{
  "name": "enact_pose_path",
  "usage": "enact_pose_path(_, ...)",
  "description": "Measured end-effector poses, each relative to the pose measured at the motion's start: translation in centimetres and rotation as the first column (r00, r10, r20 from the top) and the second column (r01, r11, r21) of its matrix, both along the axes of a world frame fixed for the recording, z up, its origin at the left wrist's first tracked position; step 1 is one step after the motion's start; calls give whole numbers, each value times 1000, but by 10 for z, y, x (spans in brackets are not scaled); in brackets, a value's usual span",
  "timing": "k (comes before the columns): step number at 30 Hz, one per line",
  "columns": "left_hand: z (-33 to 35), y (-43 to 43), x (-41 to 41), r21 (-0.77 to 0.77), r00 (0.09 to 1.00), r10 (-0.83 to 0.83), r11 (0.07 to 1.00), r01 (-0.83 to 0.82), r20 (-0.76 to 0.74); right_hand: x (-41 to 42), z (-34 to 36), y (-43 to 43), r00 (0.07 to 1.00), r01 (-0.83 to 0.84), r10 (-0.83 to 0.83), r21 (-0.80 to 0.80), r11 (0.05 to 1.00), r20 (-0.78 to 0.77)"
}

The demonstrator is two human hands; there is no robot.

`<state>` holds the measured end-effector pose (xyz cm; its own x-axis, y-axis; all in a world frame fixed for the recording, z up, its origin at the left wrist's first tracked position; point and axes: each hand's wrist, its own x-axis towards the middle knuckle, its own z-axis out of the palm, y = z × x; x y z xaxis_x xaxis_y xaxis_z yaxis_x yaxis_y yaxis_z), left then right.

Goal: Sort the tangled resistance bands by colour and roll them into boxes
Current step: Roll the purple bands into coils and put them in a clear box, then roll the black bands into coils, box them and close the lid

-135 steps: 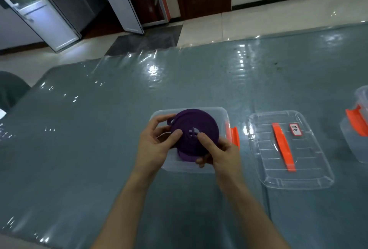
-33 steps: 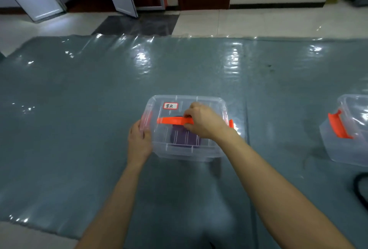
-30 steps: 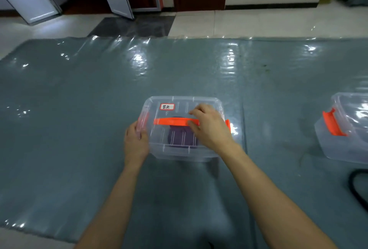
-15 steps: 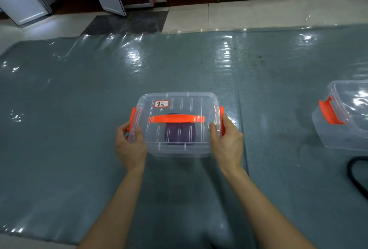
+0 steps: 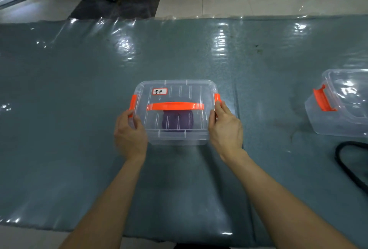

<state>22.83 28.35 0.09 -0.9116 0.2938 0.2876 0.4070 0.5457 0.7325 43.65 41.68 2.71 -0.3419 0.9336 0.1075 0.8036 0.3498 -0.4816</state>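
A clear plastic box (image 5: 185, 137) stands in the middle of the table with its lid on. The lid carries an orange handle (image 5: 175, 106) and a white label (image 5: 160, 91). A rolled purple resistance band (image 5: 177, 119) shows through the plastic inside. My left hand (image 5: 129, 131) grips the box's left side at the orange latch (image 5: 132, 102). My right hand (image 5: 225, 125) grips the right side, fingertips on the other orange latch (image 5: 217, 97).
A second clear box (image 5: 338, 121) with an orange latch sits at the right edge, without a lid. A black band or cord (image 5: 348, 167) loops on the table in front of it. The table (image 5: 79, 89) has a glossy grey-green plastic cover.
The purple band went into the box and the lid was put on. My right hand left the lid's handle, and both hands now hold the box's sides at the latches.
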Motion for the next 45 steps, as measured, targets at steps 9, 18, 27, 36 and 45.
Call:
enact_pose_path(9,38,-16,-14,-462,970,-244,861,214,-5,34,36,-3,944,-250,265,-94,964,198)
enact_pose_path(18,44,23,182,-541,656,-709,670,509,-260,211,-1,-1,959,-58,112,-208,976,261)
enact_pose_path(27,-31,163,433,-715,497,-846,226,661,192,459,-40,103,938,48,4,-143,988,346)
enact_pose_path(36,-55,188,491,-670,605,-643,188,719,469,604,-56,135,951,156,-144,-21,988,274)
enact_pose_path(45,-26,222,595,-552,395,-849,152,820,352,646,-47,145,992,104,-85,-222,970,94)
